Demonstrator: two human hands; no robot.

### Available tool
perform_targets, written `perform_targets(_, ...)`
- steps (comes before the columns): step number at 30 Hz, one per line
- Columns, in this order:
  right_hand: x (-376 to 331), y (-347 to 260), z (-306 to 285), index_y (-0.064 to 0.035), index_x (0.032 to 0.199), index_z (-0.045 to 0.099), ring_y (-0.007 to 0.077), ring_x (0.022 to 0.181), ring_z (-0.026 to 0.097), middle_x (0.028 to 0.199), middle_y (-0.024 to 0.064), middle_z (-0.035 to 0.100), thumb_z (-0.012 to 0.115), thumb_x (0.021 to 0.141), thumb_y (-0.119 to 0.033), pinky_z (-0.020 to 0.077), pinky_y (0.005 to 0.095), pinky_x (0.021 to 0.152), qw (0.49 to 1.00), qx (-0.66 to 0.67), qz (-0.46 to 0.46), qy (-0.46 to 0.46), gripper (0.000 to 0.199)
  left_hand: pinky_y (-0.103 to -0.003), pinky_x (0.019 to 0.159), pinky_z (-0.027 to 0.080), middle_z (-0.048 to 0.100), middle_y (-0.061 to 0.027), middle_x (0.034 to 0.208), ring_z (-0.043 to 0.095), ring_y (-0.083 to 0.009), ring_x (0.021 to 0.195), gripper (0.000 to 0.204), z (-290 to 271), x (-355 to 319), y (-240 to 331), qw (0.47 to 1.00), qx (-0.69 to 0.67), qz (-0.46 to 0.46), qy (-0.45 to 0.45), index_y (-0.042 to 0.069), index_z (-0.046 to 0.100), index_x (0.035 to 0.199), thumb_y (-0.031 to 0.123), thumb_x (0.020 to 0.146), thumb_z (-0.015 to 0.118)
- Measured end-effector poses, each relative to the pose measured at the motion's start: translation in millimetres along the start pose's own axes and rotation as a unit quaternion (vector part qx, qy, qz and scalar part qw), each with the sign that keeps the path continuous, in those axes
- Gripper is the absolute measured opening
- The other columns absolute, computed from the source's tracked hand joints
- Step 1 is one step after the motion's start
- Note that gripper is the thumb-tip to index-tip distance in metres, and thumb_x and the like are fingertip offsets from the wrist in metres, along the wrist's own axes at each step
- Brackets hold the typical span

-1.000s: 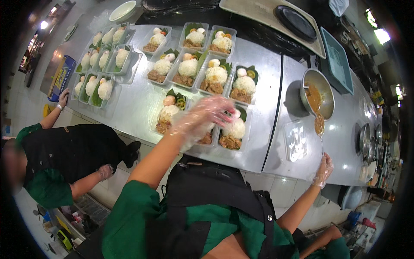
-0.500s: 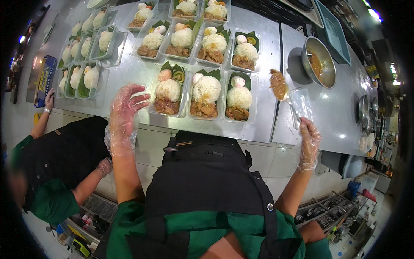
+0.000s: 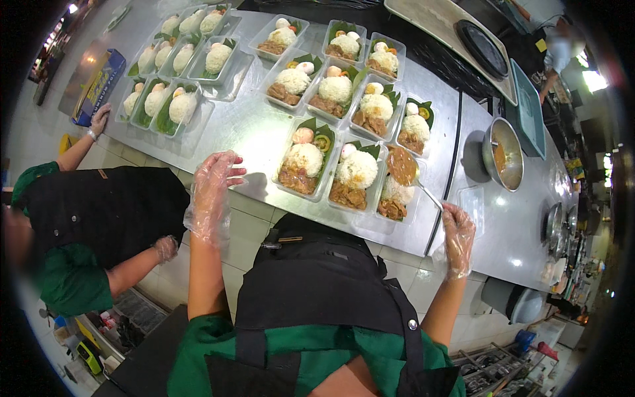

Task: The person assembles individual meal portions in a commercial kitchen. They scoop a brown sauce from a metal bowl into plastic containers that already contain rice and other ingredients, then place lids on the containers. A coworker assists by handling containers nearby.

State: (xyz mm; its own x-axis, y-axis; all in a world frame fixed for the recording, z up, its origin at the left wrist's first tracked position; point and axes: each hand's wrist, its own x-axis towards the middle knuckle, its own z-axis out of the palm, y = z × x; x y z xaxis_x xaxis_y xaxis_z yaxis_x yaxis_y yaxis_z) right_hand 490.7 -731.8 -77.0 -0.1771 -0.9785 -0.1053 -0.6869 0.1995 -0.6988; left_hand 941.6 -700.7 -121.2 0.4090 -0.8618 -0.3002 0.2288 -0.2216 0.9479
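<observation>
Stainless-steel worktables (image 3: 228, 135) fill the middle of a kitchen, and at the far side a black oval platter (image 3: 481, 45) lies on a sheet tray (image 3: 423, 16) near a blue-green plastic tub (image 3: 529, 126). Clear containers stand in rows on the left-hand table, with leaf-lined ones of rice grouped farther left. Beside these, a co-worker's gloved hand (image 3: 99, 122) rests at the table edge next to a blue-and-yellow box (image 3: 99, 86).

Both of the wearer's hands have clear plastic gloves. The right hand (image 3: 458, 238) has its fingers closed on the handle of a serving spoon (image 3: 430, 196). Its bowl, heaped with brown saucy stew (image 3: 401, 167), is over the rightmost container (image 3: 411, 208) of the front row, covering part of the view of what lies inside; rice and browned meat pieces show below it. Whether the spoon touches the food, I cannot tell. The left hand (image 3: 213, 195) hangs bare of any load near the table edge, fingers slightly apart and half curled, left of the front row. A steel mixing bowl (image 3: 510, 173) of sauce stands on the right-hand table.
</observation>
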Motion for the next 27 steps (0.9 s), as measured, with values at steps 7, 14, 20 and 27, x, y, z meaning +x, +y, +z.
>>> perform_targets(7,71.0,-55.4,35.2,-0.0027,0.097,0.067,0.0211,0.078,0.060,0.083,0.0119,0.066,0.059,0.084,-0.015,0.0454,0.0334,0.073,0.986,-0.073,-0.151,-0.020,0.020,-0.030,0.069,0.051,0.061,-0.0108,0.093,0.063,-0.0195,0.079,0.029,-17.6,-3.5,-7.0,0.999,-0.003,-0.016,0.050,0.000,0.056,0.100,0.027,0.089,0.058)
perform_targets(14,143.9,-71.3,113.3,-0.0113,0.091,0.070,0.0300,0.081,0.060,0.084,0.0114,0.067,0.057,0.083,-0.019,0.0438,0.0417,0.075,0.941,-0.190,-0.278,0.031,0.017,-0.028,0.067,0.051,0.062,-0.0101,0.093,0.062,-0.0175,0.078,0.032,-24.1,-2.8,-8.2,0.996,-0.015,-0.028,0.085,-0.001,0.058,0.099,0.029,0.089,0.058)
perform_targets(20,155.0,-82.9,135.7,-0.0156,0.089,0.070,0.0290,0.083,0.058,0.083,0.0085,0.067,0.058,0.082,-0.022,0.0379,0.0431,0.080,0.904,-0.265,-0.334,0.043,0.015,-0.031,0.070,0.051,0.061,-0.0111,0.097,0.063,-0.0201,0.083,0.030,-42.7,2.3,-15.1,0.995,-0.004,-0.031,0.090,0.000,0.056,0.101,0.028,0.091,0.057)
perform_targets(27,152.5,-96.8,129.6,-0.0166,0.087,0.070,0.0276,0.085,0.058,0.084,0.0071,0.067,0.057,0.082,-0.018,0.0370,0.0428,0.081,0.889,-0.294,-0.345,0.062,0.014,-0.031,0.071,0.051,0.060,-0.0120,0.101,0.063,-0.0205,0.085,0.030,-41.3,21.8,-16.0,0.997,-0.020,-0.036,0.069,0.000,0.056,0.102,0.028,0.091,0.056)
